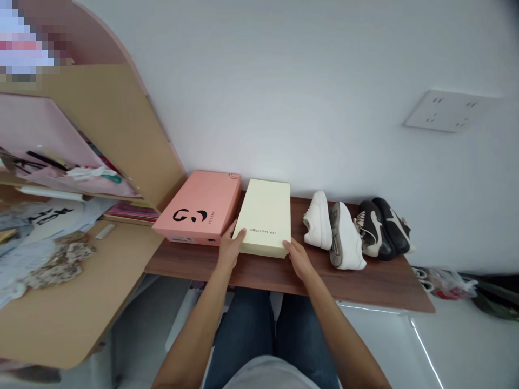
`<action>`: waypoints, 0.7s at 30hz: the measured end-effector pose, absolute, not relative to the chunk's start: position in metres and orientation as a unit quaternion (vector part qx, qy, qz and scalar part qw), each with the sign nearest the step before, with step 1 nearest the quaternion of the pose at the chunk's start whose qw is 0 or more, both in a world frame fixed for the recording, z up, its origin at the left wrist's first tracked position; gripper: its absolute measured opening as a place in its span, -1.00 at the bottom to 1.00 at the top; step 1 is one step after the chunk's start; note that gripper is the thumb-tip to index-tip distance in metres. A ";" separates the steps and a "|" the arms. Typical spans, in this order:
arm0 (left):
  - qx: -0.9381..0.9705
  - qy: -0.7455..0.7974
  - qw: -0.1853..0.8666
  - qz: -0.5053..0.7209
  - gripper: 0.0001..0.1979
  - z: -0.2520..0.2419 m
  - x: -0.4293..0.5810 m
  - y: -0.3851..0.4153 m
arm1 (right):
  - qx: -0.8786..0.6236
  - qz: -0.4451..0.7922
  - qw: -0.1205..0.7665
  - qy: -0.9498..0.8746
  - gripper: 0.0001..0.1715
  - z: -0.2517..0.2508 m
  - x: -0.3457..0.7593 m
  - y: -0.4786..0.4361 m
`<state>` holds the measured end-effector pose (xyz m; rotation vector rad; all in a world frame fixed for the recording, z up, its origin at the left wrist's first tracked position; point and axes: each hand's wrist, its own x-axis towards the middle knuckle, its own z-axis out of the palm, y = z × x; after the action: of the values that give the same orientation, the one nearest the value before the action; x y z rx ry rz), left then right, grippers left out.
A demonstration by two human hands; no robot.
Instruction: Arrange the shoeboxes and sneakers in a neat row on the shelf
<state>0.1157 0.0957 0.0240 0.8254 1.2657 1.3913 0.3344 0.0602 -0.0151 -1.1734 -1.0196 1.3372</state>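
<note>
A pale yellow shoebox [265,213] lies on a dark wooden shelf [284,273] against the wall. My left hand [230,247] grips its near left corner, thumb on the lid. My right hand [299,259] holds the near right corner, fingers wrapped against the box's front edge. A pink shoebox [198,208] with a black logo sits directly to the left, touching the yellow one.
Right of the boxes stand a pair of white sneakers [334,227] and a pair of black sneakers [383,226]. A light wooden desk [60,313] with papers, cloth and pink shelving fills the left. A wall socket [448,111] is upper right. Bags lie on the floor at right.
</note>
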 end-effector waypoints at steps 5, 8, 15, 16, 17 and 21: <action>0.356 0.536 0.499 0.580 -0.42 0.018 0.114 0.101 | -0.503 0.551 0.515 -0.423 -0.27 -0.020 0.332 0.065; 0.353 0.539 0.497 0.582 -0.45 0.019 0.115 0.104 | -0.509 0.549 0.511 -0.421 -0.26 -0.020 0.333 0.069; 0.353 0.553 0.491 0.574 -0.44 0.022 0.117 0.109 | -0.487 0.533 0.531 -0.443 -0.28 -0.016 0.332 0.076; 0.356 0.557 0.488 0.570 -0.44 0.022 0.118 0.110 | -0.490 0.526 0.533 -0.446 -0.28 -0.015 0.331 0.077; 0.357 0.560 0.487 0.567 -0.42 0.023 0.118 0.110 | -0.493 0.521 0.533 -0.448 -0.28 -0.014 0.331 0.078; 0.363 0.580 0.459 0.567 -0.40 0.025 0.121 0.106 | -0.502 0.522 0.520 -0.454 -0.21 -0.011 0.334 0.079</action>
<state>0.1212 0.1064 0.0254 0.8928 1.4275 1.3966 0.3340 0.0785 -0.0113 -1.2031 -1.0875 1.2518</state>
